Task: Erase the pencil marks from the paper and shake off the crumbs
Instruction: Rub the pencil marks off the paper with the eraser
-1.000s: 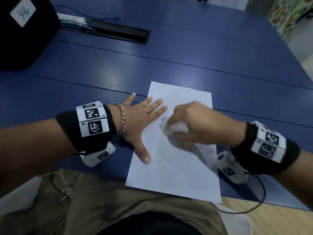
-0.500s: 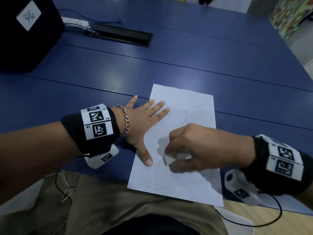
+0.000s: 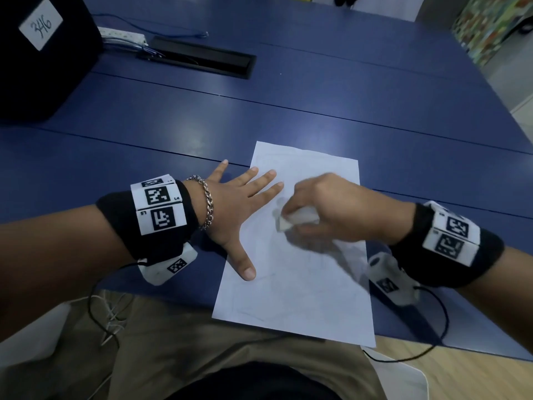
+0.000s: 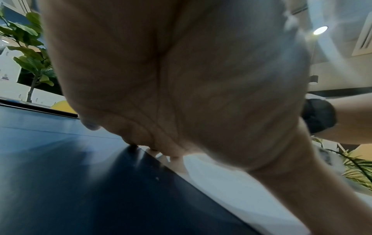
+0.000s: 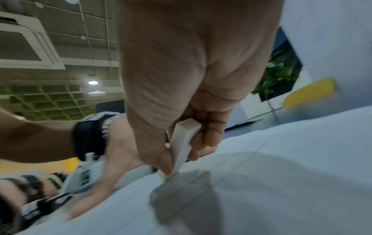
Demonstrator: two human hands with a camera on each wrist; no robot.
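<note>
A white sheet of paper (image 3: 305, 284) with faint pencil lines lies on the blue table (image 3: 317, 96) at its near edge. My left hand (image 3: 239, 209) lies flat on the paper's left side, fingers spread and straight, thumb pointing toward me. My right hand (image 3: 326, 209) grips a white eraser (image 3: 294, 219) and presses its lower end on the middle of the sheet. In the right wrist view the eraser (image 5: 184, 143) is pinched between thumb and fingers, its tip on the paper (image 5: 281, 174). The left wrist view shows my palm (image 4: 181, 79) over the paper's edge (image 4: 221, 182).
A black box (image 3: 37, 53) with a white label stands at the far left. A black cable slot (image 3: 199, 57) and a white power strip (image 3: 121, 34) lie beyond it. The table's near edge runs just under the paper's bottom; cables (image 3: 403, 359) hang there.
My right hand with the eraser slid toward me on the sheet, then back away to the middle. The left hand has stayed flat on the paper.
</note>
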